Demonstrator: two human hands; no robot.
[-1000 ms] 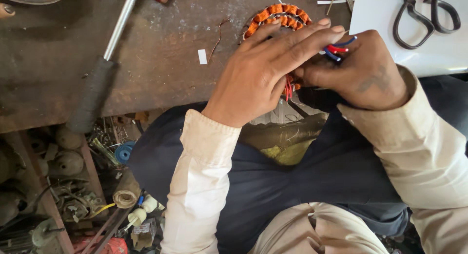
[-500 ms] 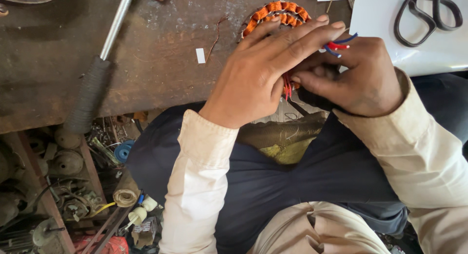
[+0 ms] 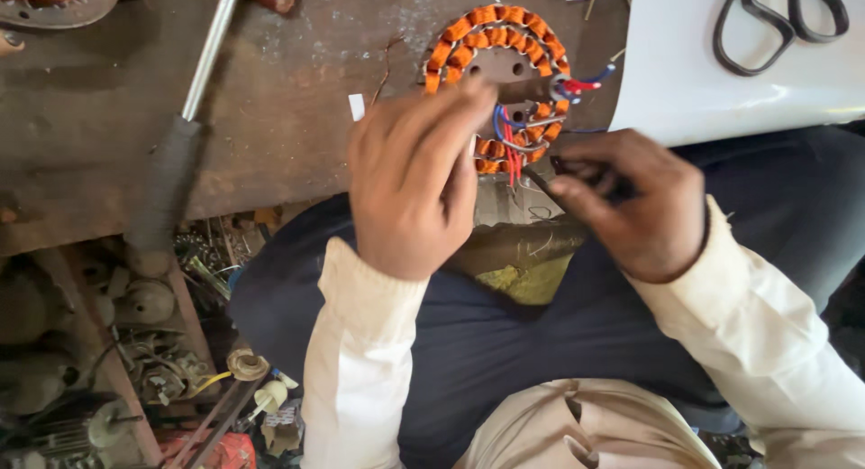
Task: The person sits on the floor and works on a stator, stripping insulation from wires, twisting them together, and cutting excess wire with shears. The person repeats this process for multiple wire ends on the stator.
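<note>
Workbench [image 3: 270, 118], orange-wound stator [image 3: 496, 81], white sheet [image 3: 703, 81]

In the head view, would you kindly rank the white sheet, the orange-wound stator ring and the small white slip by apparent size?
1. White sheet, though partly cut off.
2. Orange-wound stator ring.
3. Small white slip, clearly smallest.

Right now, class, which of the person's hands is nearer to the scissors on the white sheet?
The right hand. It sits just below the white sheet, under the scissors. The left hand is farther left, beyond the orange-wound stator.
</note>
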